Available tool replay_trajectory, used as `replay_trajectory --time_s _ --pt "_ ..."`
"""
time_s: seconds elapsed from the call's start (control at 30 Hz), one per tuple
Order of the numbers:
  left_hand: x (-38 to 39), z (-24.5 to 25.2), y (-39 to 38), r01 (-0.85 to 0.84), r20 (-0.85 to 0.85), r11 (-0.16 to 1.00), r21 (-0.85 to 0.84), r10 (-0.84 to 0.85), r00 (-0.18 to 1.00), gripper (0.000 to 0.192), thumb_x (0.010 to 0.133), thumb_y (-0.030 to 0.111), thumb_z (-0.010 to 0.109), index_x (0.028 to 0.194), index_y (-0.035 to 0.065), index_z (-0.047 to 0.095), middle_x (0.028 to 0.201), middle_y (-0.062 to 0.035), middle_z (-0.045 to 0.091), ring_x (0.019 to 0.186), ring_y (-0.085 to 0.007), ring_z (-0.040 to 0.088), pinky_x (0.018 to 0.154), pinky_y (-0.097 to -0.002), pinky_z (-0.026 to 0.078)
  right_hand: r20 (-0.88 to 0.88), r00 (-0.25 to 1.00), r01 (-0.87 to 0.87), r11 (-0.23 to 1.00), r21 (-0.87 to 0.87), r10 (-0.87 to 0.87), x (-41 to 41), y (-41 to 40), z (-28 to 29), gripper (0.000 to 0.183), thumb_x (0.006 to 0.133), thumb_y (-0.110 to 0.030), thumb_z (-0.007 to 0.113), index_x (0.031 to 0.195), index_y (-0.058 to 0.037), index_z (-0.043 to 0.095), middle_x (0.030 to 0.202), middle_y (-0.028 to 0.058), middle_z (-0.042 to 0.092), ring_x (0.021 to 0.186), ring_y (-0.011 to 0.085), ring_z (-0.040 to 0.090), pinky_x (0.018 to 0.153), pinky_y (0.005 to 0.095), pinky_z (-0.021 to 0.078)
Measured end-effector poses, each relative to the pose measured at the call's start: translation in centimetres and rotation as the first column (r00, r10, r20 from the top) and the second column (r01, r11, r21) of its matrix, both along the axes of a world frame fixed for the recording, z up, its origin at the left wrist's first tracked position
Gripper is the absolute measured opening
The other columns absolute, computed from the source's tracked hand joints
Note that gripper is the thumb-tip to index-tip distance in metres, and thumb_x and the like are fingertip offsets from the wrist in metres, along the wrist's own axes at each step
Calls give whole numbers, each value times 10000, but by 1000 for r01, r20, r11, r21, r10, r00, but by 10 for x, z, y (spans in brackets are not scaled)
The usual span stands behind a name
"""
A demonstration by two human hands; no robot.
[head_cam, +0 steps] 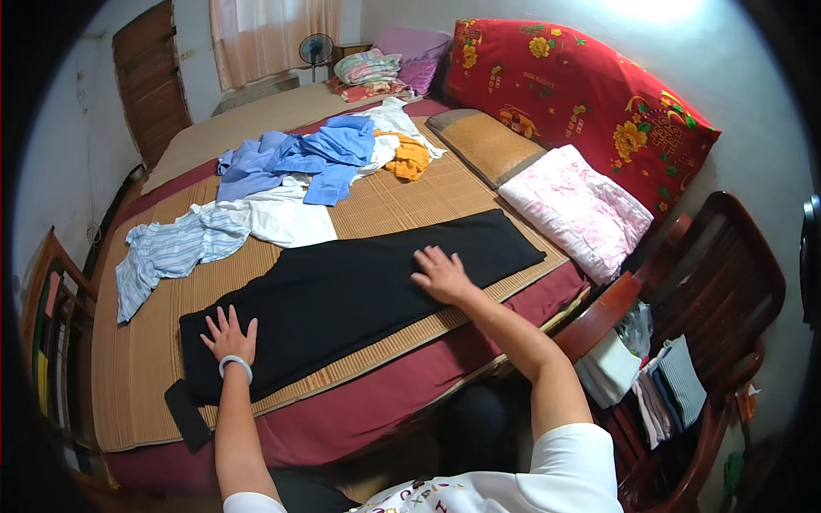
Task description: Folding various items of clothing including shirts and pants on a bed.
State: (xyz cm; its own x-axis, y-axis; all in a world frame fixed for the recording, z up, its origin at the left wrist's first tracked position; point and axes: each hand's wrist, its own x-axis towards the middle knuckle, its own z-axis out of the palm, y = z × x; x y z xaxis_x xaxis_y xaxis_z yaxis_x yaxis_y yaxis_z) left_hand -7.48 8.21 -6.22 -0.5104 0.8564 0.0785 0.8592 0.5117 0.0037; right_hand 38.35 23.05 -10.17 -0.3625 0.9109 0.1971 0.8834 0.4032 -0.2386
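Observation:
A pair of black trousers, folded lengthwise, lies flat on a bamboo mat on the bed. My left hand, with a pale bangle on the wrist, rests spread on the wider end at the left. My right hand lies on the leg part towards the right, fingers apart. Neither hand grips the cloth. A black strip, perhaps a belt end or sash, sticks out at the lower left corner. Beyond the trousers lie a striped blouse, a white garment, blue shirts and an orange garment.
A pillow and a folded pink-white quilt lie by the red covered headboard. On the right, a wooden chair holds folded clothes. A wooden rack stands at the left, a fan at the back.

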Motion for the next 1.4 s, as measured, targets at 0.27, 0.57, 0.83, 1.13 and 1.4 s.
replay_trajectory --time_s 0.27,0.57,0.83,1.13,1.4 --pt "-1 2 -2 3 -15 1000 -16 -3 1000 736 971 629 411 1552 183 333 1632 -86 251 1510 -363 164 1190 -629 117 151 909 360 914 187 -389 97 -9 4 665 937 -562 501 1437 -124 483 1489 139 448 1395 286 379 1128 567 253" --pt "-5 -1 -2 13 -5 1000 -7 -13 1000 744 967 634 403 1555 184 323 1634 -84 247 1511 -372 155 1188 -631 115 304 697 682 732 1 -650 115 4 36 710 949 -566 490 1477 -95 427 1538 146 380 1457 303 296 1138 671 179" --pt "-2 3 -3 0 -9 1000 -18 -1 1000 745 966 627 409 1557 183 317 1639 -78 234 1514 -367 149 1195 -618 111 51 994 -87 992 -87 92 -77 -5 -6 673 970 -558 467 1497 -142 415 1570 147 347 1479 308 274 1169 617 180" --pt "2 3 2 -9 0 1000 -30 9 1000 727 974 598 439 1557 181 316 1638 -82 233 1514 -367 144 1201 -604 104 78 971 221 974 58 -225 -4 80 -8 690 972 -578 443 1470 -101 447 1568 163 354 1473 303 294 1183 534 225" --pt "-1 -5 4 15 -25 1000 11 -15 1000 746 958 616 440 1550 175 332 1625 -100 267 1504 -388 171 1183 -626 109 101 819 566 824 12 -565 69 112 6 759 965 -584 442 1527 -81 355 1603 140 308 1493 280 258 1189 571 172"
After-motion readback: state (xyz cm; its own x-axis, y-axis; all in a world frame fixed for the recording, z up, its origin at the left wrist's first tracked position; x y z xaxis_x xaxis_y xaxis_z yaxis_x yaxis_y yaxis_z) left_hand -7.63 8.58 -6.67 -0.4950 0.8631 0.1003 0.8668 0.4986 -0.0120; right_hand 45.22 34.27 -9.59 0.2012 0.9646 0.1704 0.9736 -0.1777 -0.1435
